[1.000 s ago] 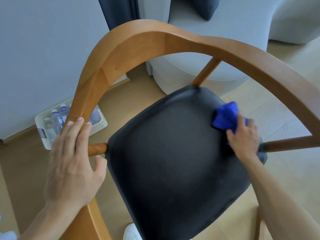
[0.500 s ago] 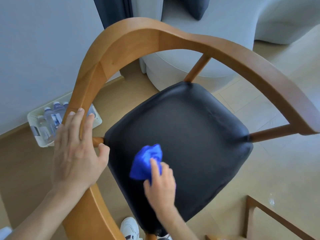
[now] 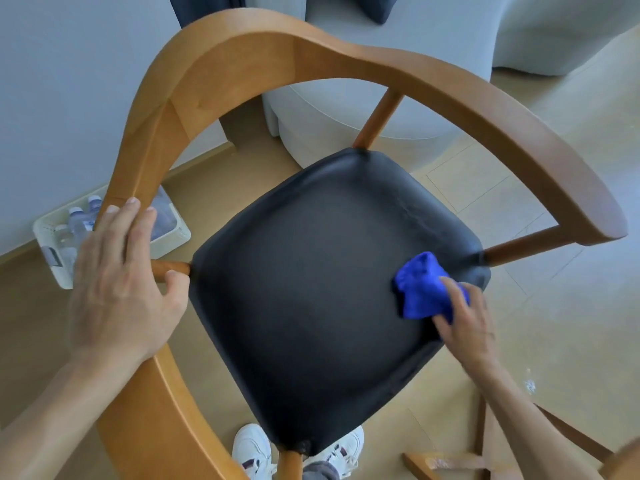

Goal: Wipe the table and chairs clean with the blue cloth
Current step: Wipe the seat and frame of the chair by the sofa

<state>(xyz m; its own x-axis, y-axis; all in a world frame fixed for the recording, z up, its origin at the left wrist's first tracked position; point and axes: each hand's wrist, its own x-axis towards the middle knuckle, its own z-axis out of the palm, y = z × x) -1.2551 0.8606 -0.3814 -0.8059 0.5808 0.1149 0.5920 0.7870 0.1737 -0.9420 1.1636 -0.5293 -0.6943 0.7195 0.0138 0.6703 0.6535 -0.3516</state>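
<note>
Wiping the seat — cloth at its right edge

Our right hand [image 3: 465,323] has its grip clenched on the bunched cloth [image 3: 424,289], pressing it onto the black seat [image 3: 311,289] at right of centre in the frame, just beside the chair's [image 3: 242,53] right corner post. Our left hand [image 3: 117,282] lies flat with straight fingers on the wooden arm at left, grasping nothing. The unwiped seat stretches leftward from the cloth — we judge the next stroke runs that way, and the right hand is nearer.
</note>
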